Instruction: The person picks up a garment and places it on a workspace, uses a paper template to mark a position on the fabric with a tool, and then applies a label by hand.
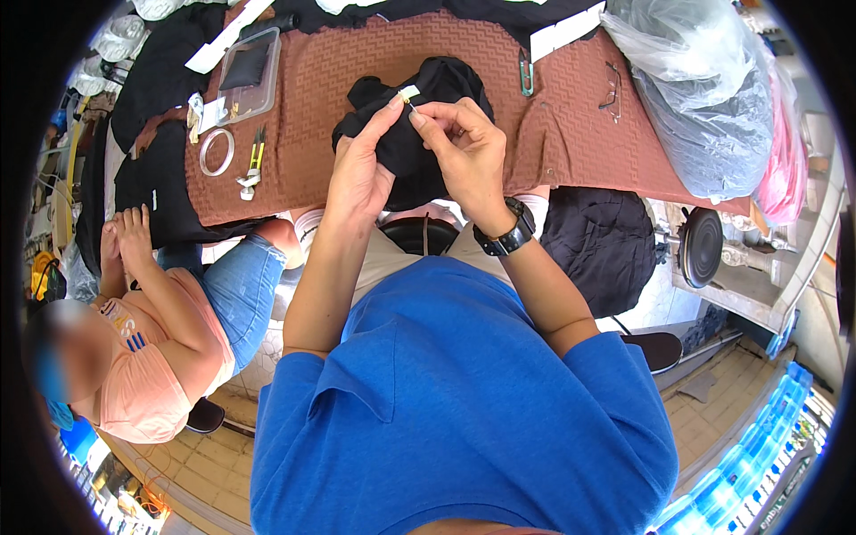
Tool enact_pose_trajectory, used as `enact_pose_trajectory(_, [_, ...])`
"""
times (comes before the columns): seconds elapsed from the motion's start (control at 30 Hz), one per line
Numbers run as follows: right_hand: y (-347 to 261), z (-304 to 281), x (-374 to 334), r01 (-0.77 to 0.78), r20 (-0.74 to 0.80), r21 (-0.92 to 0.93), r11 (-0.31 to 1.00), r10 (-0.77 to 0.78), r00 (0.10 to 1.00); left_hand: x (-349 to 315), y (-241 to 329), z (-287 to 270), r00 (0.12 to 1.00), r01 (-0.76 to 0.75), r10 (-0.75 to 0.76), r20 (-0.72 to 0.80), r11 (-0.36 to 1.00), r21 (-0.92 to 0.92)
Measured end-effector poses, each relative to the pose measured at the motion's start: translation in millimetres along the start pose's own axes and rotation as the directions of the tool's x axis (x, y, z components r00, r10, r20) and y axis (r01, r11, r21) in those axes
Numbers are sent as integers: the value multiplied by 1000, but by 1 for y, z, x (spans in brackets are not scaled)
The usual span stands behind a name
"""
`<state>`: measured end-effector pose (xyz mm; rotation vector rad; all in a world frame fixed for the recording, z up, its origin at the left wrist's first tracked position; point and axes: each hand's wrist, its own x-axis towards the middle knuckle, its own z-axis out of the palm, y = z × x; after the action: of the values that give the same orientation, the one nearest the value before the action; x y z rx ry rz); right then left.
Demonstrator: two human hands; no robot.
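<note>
A black garment [415,165] lies bunched over the near edge of the cloth-covered table, and a small white label [408,92] shows at its upper part. My left hand [364,169] grips the fabric, with thumb and fingertip beside the label. Just right of the label, thumb and forefinger of my right hand [464,147] pinch together on something too small to make out; the other fingers are curled. A black watch sits on my right wrist. The two hands nearly touch at the fingertips.
A brown patterned cloth [312,85] covers the table. On it lie a plastic box [266,94], a clear ring [217,152], yellow-handled snips [256,153], green snips [526,73] and eyeglasses [612,92]. A large plastic bag [704,98] stands right. A person [169,357] sits at left.
</note>
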<state>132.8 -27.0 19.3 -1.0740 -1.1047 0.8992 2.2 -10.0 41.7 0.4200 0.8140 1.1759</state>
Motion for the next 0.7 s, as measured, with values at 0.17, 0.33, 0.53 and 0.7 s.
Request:
enact_pose_trajectory(0.17, [-2,0,0,-29,5,34,999,29,1000,1,-2,-5,1000,-8,7,27,999,47])
enact_pose_trajectory(0.33, [-4,-1,1,-108,15,115,988,107,994,-1,-4,-2,1000,0,0,-10,1000,28])
enact_pose_trajectory(0.53, [-5,0,-3,-100,27,173,980,97,995,-2,-2,-4,998,-53,54,-11,996,71])
enact_pose_trajectory(0.7, [-36,-16,25,170,198,-263,950,-119,973,-3,-4,-3,995,-104,104,1,991,87])
